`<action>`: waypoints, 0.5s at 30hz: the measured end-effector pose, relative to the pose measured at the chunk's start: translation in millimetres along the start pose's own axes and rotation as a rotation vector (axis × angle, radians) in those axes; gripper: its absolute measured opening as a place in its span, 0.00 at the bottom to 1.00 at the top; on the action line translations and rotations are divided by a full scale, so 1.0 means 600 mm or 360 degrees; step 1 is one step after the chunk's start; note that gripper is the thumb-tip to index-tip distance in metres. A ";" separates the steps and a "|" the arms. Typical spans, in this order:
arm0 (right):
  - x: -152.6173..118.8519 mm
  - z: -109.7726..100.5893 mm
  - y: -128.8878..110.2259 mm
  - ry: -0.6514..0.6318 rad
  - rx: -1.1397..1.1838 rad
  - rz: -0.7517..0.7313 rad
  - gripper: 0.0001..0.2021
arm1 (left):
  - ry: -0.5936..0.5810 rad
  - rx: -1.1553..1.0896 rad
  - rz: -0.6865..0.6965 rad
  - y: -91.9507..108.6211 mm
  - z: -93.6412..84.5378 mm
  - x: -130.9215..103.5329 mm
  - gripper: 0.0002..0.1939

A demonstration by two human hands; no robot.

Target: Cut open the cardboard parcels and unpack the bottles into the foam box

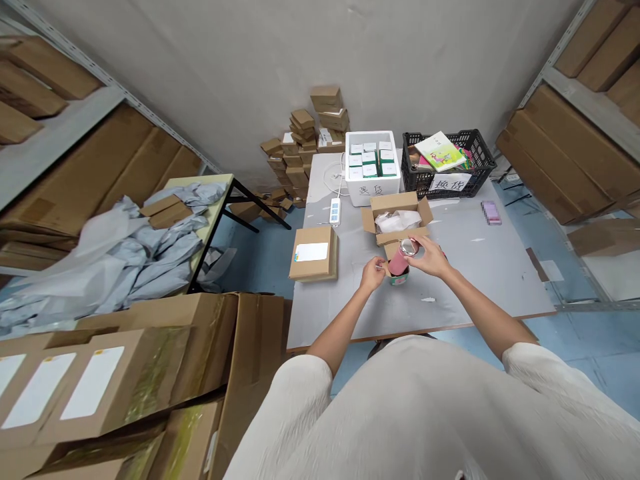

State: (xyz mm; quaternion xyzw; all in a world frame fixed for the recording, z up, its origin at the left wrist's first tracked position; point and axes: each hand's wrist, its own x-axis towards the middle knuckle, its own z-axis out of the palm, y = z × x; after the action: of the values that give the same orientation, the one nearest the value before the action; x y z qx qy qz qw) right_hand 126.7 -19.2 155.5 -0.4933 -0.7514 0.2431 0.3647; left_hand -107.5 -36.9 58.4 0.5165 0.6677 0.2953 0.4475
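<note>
A pink bottle (398,263) with a shiny silver lid stands tilted, its lower end inside a small green box (399,281). My right hand (431,259) is closed round the bottle's upper part by the lid. At the box's left side, my left hand (373,274) pinches its edge or flap between thumb and fingers. Just beyond both hands an open cardboard carton (369,220) has its flaps spread, with white wrapping (399,221) inside. The lower part of the bottle is hidden by the green box.
A taped carton (314,252) sits left on the grey table (470,267). Behind are a power strip (335,212), a white foam box (357,193) of small boxes and a black crate (415,181) with books. A phone (491,213) lies right. Stacked cartons (170,353) flank the table's left.
</note>
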 end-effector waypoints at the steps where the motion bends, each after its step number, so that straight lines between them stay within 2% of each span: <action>1: 0.000 -0.001 0.004 -0.0017 -0.0010 -0.0009 0.27 | 0.0019 -0.0005 -0.0030 0.000 0.000 0.001 0.21; 5: -0.005 0.004 0.013 -0.0166 -0.0038 -0.0082 0.29 | 0.0030 -0.0019 -0.0062 0.003 0.003 0.003 0.21; 10: -0.025 0.032 0.020 -0.0431 -0.0050 -0.0197 0.28 | 0.0017 -0.0040 -0.0034 0.009 0.007 0.002 0.20; 15: -0.035 0.054 0.041 -0.0650 -0.0197 -0.0194 0.28 | 0.0010 -0.0061 -0.0049 0.012 0.007 0.000 0.20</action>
State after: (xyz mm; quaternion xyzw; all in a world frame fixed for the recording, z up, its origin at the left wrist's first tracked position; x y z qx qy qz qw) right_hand 120.0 -29.2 111.2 -0.4090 -0.8515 0.2687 0.1881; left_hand -100.5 -35.3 62.7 0.4966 0.6712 0.3025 0.4597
